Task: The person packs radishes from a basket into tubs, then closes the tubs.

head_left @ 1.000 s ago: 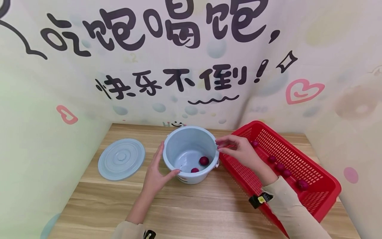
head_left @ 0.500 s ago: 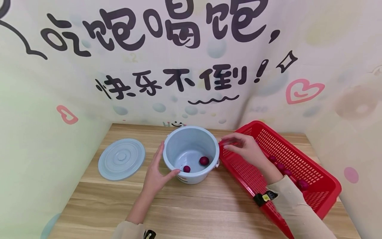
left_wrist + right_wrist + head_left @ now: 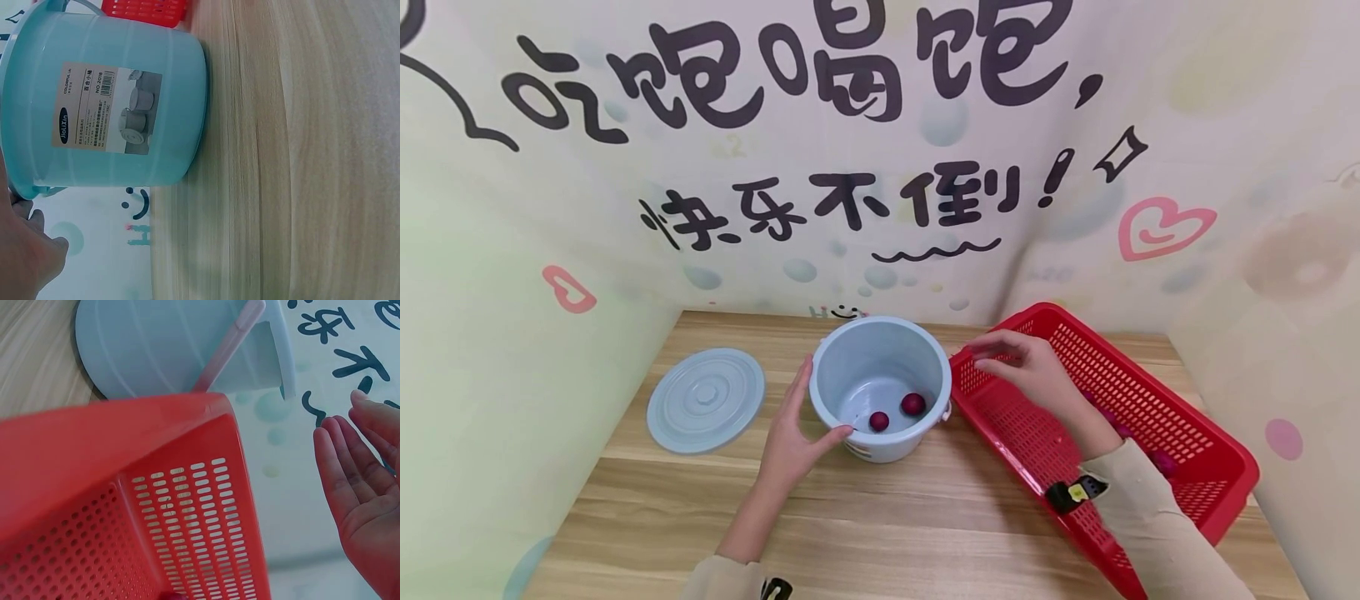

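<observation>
A light blue bucket (image 3: 880, 387) stands upright on the table with two round dark-red balls inside, a larger one (image 3: 913, 404) and a smaller one (image 3: 879, 422); their exact kind is unclear. My left hand (image 3: 790, 442) rests against the bucket's left side, fingers stretched along the outside and thumb on the front rim. In the left wrist view, its fingertips (image 3: 36, 219) touch near the rim. Bare of anything held, my right hand (image 3: 1033, 371) hovers over the near-left end of a red basket (image 3: 1213, 437), fingers loosely bent. In the right wrist view its palm shows with nothing in it.
Several more dark-red round pieces (image 3: 1163, 462) lie along the basket floor, partly hidden by my right arm. A light blue lid (image 3: 705, 400) lies flat on the wooden table (image 3: 880, 525) left of the bucket. A printed wall sheet (image 3: 820, 275) rises behind.
My right hand has drawn back from the bucket's right rim, moving right over the basket. Inside the bucket the smaller ball has rolled about. The left hand stays put.
</observation>
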The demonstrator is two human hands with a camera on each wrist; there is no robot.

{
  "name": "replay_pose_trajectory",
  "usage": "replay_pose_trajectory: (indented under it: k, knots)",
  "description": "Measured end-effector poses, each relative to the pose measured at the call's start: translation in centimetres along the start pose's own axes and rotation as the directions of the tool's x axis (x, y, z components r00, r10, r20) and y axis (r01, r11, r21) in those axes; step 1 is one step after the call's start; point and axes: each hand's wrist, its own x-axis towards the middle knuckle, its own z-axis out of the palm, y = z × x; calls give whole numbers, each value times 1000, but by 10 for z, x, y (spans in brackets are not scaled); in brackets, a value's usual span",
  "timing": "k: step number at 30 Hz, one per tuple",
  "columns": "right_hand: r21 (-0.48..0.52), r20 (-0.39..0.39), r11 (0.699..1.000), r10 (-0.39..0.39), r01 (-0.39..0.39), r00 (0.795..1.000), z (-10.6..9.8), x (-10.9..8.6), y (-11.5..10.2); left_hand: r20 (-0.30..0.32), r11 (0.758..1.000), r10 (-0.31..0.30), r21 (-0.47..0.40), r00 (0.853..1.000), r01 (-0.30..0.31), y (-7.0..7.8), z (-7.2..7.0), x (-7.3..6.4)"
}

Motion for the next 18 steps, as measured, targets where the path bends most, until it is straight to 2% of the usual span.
replay_pose_trajectory:
  k: [18]
  knots:
    - [-48, -34, 998, 38, -39, 999, -14, -3, 14, -1, 1000, -1, 2, 1000, 1, 0, 0, 0]
